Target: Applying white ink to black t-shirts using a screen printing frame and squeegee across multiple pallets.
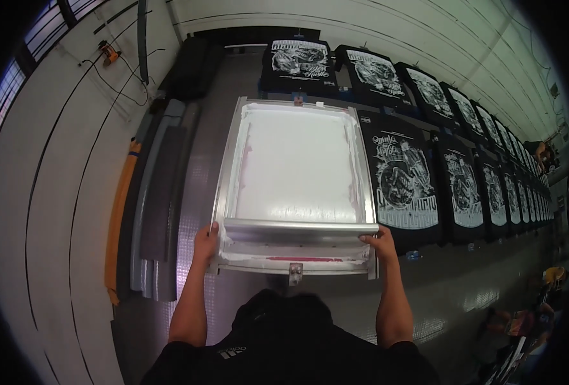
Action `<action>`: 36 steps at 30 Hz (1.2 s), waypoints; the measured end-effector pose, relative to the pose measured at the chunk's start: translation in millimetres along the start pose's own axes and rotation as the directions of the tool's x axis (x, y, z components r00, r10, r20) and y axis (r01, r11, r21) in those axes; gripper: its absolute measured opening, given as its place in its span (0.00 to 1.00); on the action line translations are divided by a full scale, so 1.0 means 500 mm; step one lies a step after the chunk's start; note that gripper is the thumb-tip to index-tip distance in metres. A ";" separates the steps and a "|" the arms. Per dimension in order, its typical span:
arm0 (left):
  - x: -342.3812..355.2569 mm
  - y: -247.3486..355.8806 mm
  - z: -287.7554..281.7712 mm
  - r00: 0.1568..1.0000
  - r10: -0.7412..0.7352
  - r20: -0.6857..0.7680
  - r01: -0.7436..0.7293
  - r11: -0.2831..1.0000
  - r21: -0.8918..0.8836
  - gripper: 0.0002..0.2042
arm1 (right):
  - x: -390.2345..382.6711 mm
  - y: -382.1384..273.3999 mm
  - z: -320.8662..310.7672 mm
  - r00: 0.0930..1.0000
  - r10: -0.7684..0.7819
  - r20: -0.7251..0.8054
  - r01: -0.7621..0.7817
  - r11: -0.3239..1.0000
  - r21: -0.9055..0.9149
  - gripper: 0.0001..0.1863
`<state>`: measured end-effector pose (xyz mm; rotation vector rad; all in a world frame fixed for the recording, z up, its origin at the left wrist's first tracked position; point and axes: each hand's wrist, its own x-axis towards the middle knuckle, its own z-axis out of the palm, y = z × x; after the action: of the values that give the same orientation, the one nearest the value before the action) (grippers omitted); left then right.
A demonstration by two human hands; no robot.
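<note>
A screen-printing frame (pixel 223 160) with metal rails lies in front of me, white ink coating its mesh and inner edges. Across its near part rests a metal squeegee (pixel 297 227), spanning almost from rail to rail. My left hand (pixel 206 244) is closed around the left rail, close to the squeegee's left end. On the opposite side my right hand (pixel 379 244) grips the right rail, with its thumb and finger at the squeegee's right end. A small metal bracket (pixel 295 273) sits at the middle of the near rail. Whatever lies beneath the frame is hidden.
Two long rows of black printed T-shirts (pixel 403 173) on boards run away to the right. Long rolls (pixel 159 192) and a yellow-orange strip (pixel 123 218) lie along the left wall. People (pixel 522 324) are at the lower right. An orange device (pixel 109 54) hangs on the wall.
</note>
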<state>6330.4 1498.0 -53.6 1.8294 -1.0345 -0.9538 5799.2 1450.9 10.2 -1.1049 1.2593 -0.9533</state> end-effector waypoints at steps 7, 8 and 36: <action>0.079 -0.034 0.039 1.000 -0.019 0.018 0.019 1.000 0.002 0.27 | 0.085 0.015 -0.026 0.998 0.050 -0.026 -0.049 0.998 0.046 0.16; 0.077 -0.014 0.047 0.998 -0.062 0.021 0.063 0.998 -0.008 0.27 | 0.087 0.007 -0.029 0.998 0.056 -0.021 -0.055 0.998 0.020 0.16; 0.087 -0.016 0.007 0.986 0.162 -0.036 -0.161 0.986 0.043 0.24 | 0.119 -0.004 -0.004 0.976 0.170 0.135 -0.054 0.790 -0.611 0.18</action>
<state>6346.3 1460.5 -71.6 1.7596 -1.1655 -0.8023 5802.9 1392.8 -1.7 -1.5513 1.5019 -0.3310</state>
